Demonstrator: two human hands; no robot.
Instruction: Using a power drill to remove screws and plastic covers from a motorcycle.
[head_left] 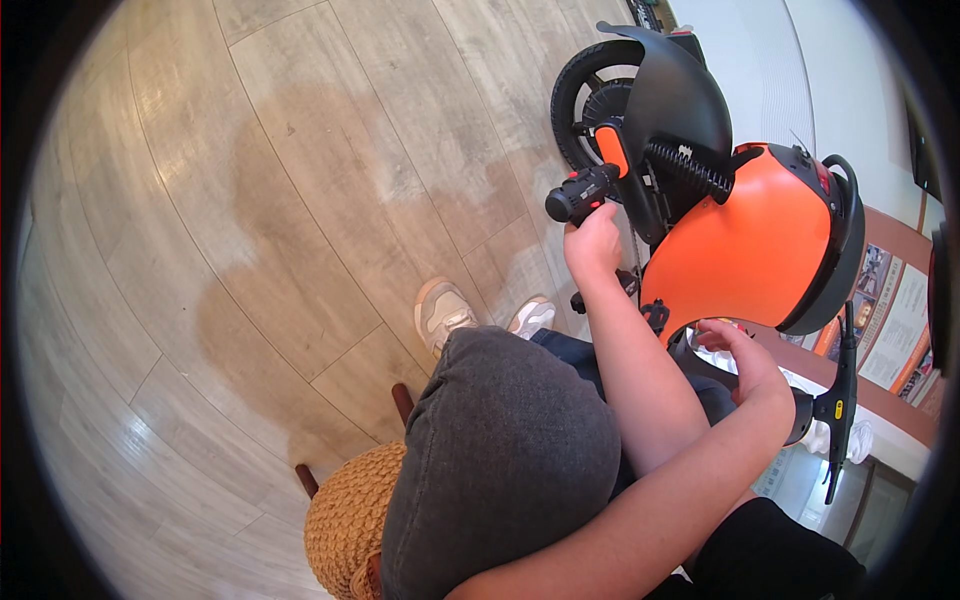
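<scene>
My right hand [597,243] is wrapped round the grip of a black cordless drill [574,200] with small red parts. The drill's front end meets the rear side of an orange and black electric scooter [740,245], by an orange cover [611,150] next to the wheel. My forearms cross, the left one over the right. My left hand [745,355] is at the scooter's lower body, fingers stretched out and slightly bent, with nothing seen in them. Whether its fingertips touch the scooter I cannot tell. The drill's tip is hidden against the scooter.
The scooter's black tyre [570,105] and mudguard [685,100] are at the top, its handlebar [843,400] at the right. I sit on a woven tan stool [350,520] with wooden legs. Wood-look floor [270,200] spreads to the left. A printed board [885,320] stands behind the scooter.
</scene>
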